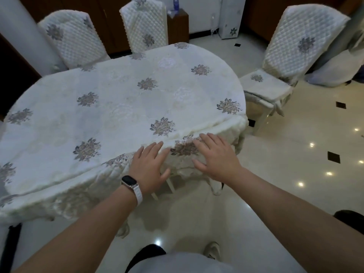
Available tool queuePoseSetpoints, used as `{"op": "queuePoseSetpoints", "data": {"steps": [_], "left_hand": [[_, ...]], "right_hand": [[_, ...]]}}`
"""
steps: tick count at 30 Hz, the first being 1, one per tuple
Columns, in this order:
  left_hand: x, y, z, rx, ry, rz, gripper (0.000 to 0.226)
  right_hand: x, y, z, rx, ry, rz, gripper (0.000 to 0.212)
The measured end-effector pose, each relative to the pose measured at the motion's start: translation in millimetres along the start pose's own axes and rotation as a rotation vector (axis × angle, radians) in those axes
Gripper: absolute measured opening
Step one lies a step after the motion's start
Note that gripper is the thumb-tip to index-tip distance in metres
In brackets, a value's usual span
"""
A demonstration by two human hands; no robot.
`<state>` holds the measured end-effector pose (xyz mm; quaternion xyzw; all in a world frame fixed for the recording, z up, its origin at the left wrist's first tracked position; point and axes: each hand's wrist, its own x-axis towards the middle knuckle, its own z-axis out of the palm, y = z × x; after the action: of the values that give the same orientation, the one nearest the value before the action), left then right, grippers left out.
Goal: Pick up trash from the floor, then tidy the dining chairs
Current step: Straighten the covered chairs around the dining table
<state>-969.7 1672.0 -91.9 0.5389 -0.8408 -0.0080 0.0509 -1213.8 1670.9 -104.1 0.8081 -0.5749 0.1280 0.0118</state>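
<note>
A near dining chair (185, 149) in a white quilted cover with grey flowers stands against the front edge of the oval table (118, 99); its pale legs show below. My left hand (148, 166), with a watch band on the wrist, lies flat on the chair back's left part. My right hand (216, 156) lies flat on its right part. Both have fingers spread and grip nothing. Two covered chairs, one far left (72, 36) and one far middle (143, 26), stand close to the table's far side. A right chair (285, 56) stands apart from the table, seat exposed.
Glossy cream floor tiles (295, 164) with black diamond insets stretch to the right. A brown stand (178, 24) with a blue bottle on it is at the back. A white covered bundle (334, 69) sits behind the right chair. A pale column (25, 30) rises at the left.
</note>
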Motion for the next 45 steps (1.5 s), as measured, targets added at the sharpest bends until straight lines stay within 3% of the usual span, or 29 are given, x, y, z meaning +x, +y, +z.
{"op": "queuePoseSetpoints", "data": {"steps": [15,24,33,39,45], "left_hand": [[89.4,7.1,44.9,-0.143,0.035,0.034,0.051],[94.7,-3.6,68.4,-0.219,0.160,0.054,0.051],[83.1,23.5,62.9,-0.250,0.123,-0.279,0.050],[87.8,30.9,53.8,-0.253,0.003,-0.375,0.048],[84.7,35.2,59.4,-0.239,0.054,-0.407,0.041]], "right_hand": [[49.8,90.6,16.6,-0.088,-0.106,0.037,0.060],[66.3,117.7,34.3,0.082,-0.054,-0.164,0.052],[86.0,143.2,45.9,0.172,-0.074,-0.389,0.043],[95.9,153.9,54.1,0.209,-0.081,-0.491,0.045],[96.0,153.9,54.9,0.267,-0.004,-0.508,0.043]]}}
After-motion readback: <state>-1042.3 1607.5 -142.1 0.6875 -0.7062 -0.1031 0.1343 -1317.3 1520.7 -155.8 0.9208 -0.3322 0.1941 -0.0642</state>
